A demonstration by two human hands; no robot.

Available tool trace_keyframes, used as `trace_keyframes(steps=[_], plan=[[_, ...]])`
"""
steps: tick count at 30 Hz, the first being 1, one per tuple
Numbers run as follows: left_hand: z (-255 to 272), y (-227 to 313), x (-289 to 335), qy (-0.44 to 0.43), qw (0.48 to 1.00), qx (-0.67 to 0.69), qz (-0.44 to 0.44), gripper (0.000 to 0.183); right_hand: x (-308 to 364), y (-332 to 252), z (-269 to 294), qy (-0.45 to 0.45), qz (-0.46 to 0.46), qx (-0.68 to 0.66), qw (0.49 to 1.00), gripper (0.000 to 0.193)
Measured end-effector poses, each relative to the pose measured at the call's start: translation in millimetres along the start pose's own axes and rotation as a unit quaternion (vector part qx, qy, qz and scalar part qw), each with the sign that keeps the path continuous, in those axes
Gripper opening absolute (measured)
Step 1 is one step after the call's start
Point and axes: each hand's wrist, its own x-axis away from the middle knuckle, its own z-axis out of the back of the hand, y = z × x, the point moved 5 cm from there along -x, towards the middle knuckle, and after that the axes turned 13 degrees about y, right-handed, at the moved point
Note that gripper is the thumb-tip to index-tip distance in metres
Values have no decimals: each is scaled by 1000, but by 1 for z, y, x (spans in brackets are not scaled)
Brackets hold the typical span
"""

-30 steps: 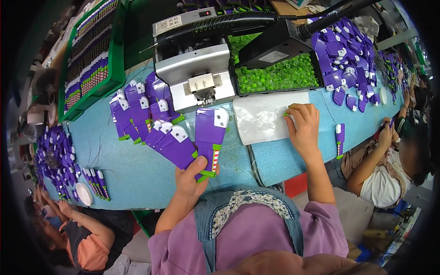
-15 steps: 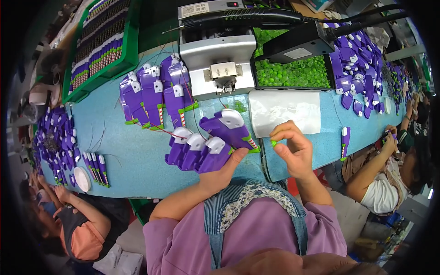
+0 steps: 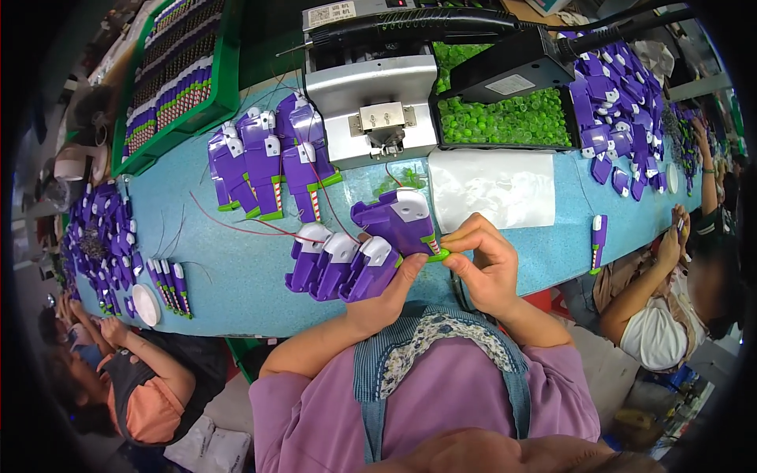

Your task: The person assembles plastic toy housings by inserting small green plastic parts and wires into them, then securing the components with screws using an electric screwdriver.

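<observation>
My left hand (image 3: 384,306) is closed around a fanned bunch of purple plastic housings (image 3: 371,280) with white ends and thin red wires. The foremost housing (image 3: 402,227) sticks up and to the right, its green-and-striped edge towards my right hand. With thumb and fingertips, my right hand (image 3: 490,272) pinches a small green cap (image 3: 443,254) against that housing's lower green end. The fingers partly cover the cap, so I cannot tell whether it is seated. Beyond my hands, more purple housings (image 3: 303,169) lie in rows on the blue mat.
A metal bench machine (image 3: 371,94) stands ahead, beside a black tray of green caps (image 3: 505,122). A white sheet (image 3: 493,189) lies before the tray. Purple parts are heaped at right (image 3: 619,118) and left (image 3: 102,244). A green crate (image 3: 229,94) holds finished-looking rows. Co-workers sit either side.
My right hand has moved left and slightly down, bringing the green cap from apart to the end of the foremost housing. The left hand's bunch has barely shifted.
</observation>
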Motion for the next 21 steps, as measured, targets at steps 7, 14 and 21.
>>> trace_keyframes(steps=[7,14,21], plan=[[8,-22,10,11,971,178,157,26,-5,-8,-11,-94,-56,-64,992,16],[20,-28,-1,-4,876,340,342,26,-25,-4,-28,-98,71,90,989,14],[81,-13,-41,98,934,215,267,18,-65,26,-25,-26,238,315,919,15]])
